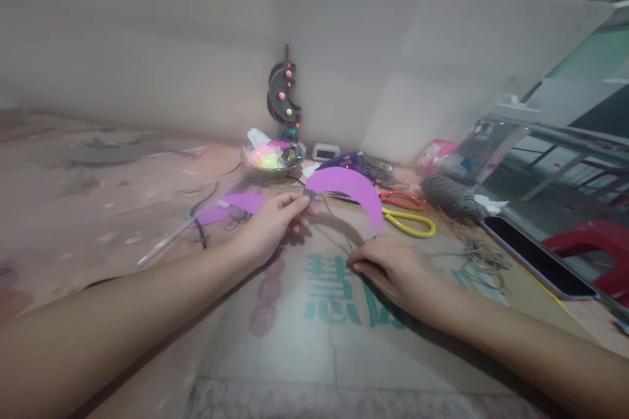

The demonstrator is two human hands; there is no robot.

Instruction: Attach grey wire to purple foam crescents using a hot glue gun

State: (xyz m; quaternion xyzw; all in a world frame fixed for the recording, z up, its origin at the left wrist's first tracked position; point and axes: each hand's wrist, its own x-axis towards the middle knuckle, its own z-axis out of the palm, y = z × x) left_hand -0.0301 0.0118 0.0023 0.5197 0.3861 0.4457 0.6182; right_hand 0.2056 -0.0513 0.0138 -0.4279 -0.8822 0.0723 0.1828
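My left hand (280, 222) pinches one tip of a purple crescent (351, 186), a flat cutout standing up from the board. Around that tip is a short band of grey yarn wrapping (310, 194). From it a strand of grey yarn (334, 213) curves down to my right hand (393, 268), whose fingers are closed on it low over the printed cardboard (275, 360). Just beyond the crescent's other tip lie scissors with one yellow handle (410, 222) and one red handle (403, 200).
A bowl (272, 167) of colourful bits stands behind, below a dark crescent ornament (282, 95) with small balls. More purple cutouts (230, 208) and a glue stick (164, 243) lie left. To the right are a yarn ball (449, 195), loose yarn (484, 256) and a phone (540, 258).
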